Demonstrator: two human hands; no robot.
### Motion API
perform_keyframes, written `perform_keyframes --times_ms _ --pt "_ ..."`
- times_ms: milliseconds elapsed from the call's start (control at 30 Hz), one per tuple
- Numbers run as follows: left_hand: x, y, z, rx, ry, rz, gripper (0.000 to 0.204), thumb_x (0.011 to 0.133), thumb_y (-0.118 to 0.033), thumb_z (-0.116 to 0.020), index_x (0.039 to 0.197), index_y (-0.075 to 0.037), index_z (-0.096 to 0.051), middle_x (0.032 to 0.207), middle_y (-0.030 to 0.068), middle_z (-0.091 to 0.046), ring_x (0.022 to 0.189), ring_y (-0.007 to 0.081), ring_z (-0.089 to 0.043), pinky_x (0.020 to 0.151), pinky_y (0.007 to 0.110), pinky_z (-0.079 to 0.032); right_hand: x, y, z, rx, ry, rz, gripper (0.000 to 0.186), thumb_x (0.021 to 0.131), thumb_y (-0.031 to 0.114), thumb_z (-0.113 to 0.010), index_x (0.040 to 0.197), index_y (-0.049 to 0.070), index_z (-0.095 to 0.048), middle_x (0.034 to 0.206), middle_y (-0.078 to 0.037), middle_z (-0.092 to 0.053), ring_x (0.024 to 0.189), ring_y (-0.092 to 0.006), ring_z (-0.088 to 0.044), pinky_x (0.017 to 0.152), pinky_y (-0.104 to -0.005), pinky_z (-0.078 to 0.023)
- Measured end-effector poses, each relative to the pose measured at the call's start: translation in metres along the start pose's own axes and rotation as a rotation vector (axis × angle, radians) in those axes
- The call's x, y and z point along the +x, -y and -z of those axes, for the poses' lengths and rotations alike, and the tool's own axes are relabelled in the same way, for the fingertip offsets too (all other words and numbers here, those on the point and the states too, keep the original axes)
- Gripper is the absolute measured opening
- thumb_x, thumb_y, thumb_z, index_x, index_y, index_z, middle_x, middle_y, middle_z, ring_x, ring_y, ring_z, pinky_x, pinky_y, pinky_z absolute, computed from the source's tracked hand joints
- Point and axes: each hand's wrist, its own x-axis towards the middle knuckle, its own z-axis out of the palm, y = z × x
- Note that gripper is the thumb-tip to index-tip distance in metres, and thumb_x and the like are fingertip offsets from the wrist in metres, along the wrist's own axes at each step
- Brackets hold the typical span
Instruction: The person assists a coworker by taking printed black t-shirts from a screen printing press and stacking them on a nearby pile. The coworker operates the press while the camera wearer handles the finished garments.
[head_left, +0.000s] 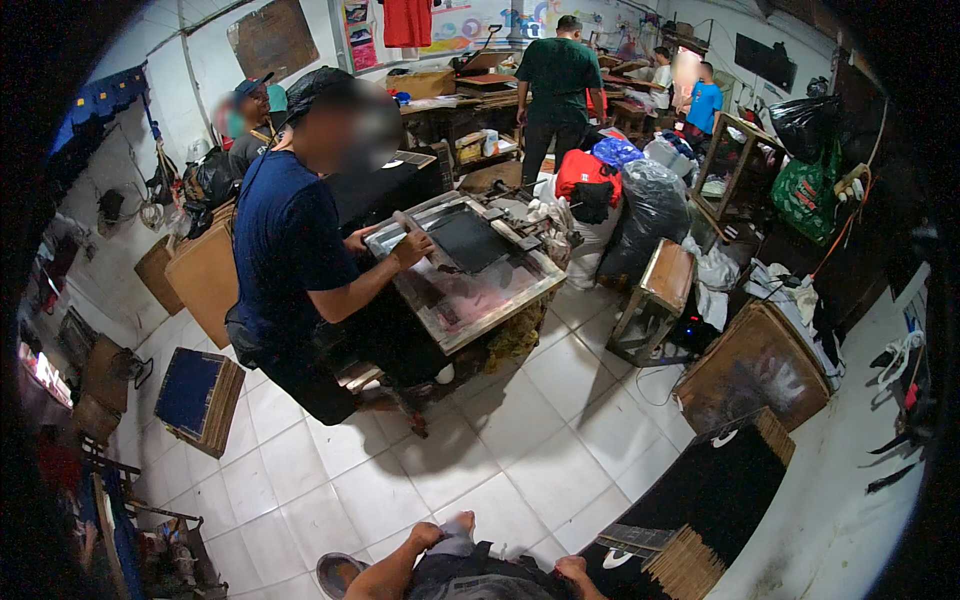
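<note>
My left hand [426,534] is low in the picture, in front of my dark clothing [480,578]. It is close to a small grey thing [456,541] that I cannot make out, and its fingers do not show clearly. My right hand [572,568] rests by the right side of my clothing, its fingers mostly hidden. Beside it lies a stack of boards with a black top [735,490] and brown layered edges. Left of my left forearm stands a small round container [338,574].
Ahead, a person in a dark blue shirt [285,225] bends over a framed printing screen [500,330] on a table, hands at its frame. Stacked boards [200,400] stand on the tiled floor [440,470] at left. Filled bags [645,220], a wooden stand [650,300] and a brown board [755,365] line the right.
</note>
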Motion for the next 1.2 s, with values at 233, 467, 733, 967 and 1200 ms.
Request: perform_keyframes --times_ms 233,467,733,967,1200 --pt "-0.029 0.010 0.139 -1.078 -0.267 0.187 0.034 0.086 -0.023 -0.047 0.116 -0.006 -0.050 0.105 0.0095 -0.059 0.087 0.0217 -0.059 0.071 0.037 -0.048 0.049 0.037 0.036 1.281 0.084 -0.730 0.008 0.075 0.005 -0.057 0.073 0.001 -0.063 0.062 -0.009 -0.060 0.054 -0.0166 -0.060 0.045 -0.0284 -0.049" --pt "0.062 0.021 0.351 -1.017 -0.901 0.217 0.051 0.074 -0.009 -0.058 0.122 0.003 -0.044 0.106 0.0167 -0.058 0.092 0.0244 -0.055 0.080 0.035 -0.043 0.174 0.063 0.074 0.636 -0.005 0.011 0.008 0.075 0.007 -0.057 0.069 0.003 -0.061 0.063 -0.007 -0.061 0.053 -0.0173 -0.059 0.042 -0.0280 -0.046" --pt "0.133 0.036 0.413 -1.203 -1.047 0.205 0.075 0.062 -0.006 -0.064 0.127 0.011 -0.029 0.120 0.0226 -0.048 0.110 0.0291 -0.045 0.096 0.032 -0.031 0.284 0.171 0.276 1.647 -0.244 -0.391 0.010 0.074 0.004 -0.058 0.084 0.005 -0.058 0.072 -0.006 -0.060 0.061 -0.0169 -0.059 0.050 -0.0265 -0.046" --pt "0.118 0.016 0.404 -1.331 -0.967 0.311 0.075 0.066 -0.008 -0.061 0.133 -0.003 -0.027 0.061 -0.0001 -0.048 0.047 0.0092 -0.040 0.037 0.026 -0.027 0.269 0.163 0.263 1.626 -0.200 -0.545 0.008 0.075 0.003 -0.057 0.084 0.004 -0.057 0.071 -0.007 -0.059 0.058 -0.0174 -0.058 0.048 -0.0275 -0.046" --pt "0.117 0.010 0.411 -1.434 -1.014 0.226 0.035 0.070 -0.008 -0.059 0.101 -0.009 -0.044 0.079 0.0043 -0.054 0.066 0.0149 -0.050 0.056 0.031 -0.038 0.212 0.087 0.091 0.924 -0.023 -0.457 0.011 0.070 0.014 -0.058 0.065 0.003 -0.058 0.066 -0.010 -0.061 0.055 -0.0196 -0.059 0.046 -0.0344 -0.047"
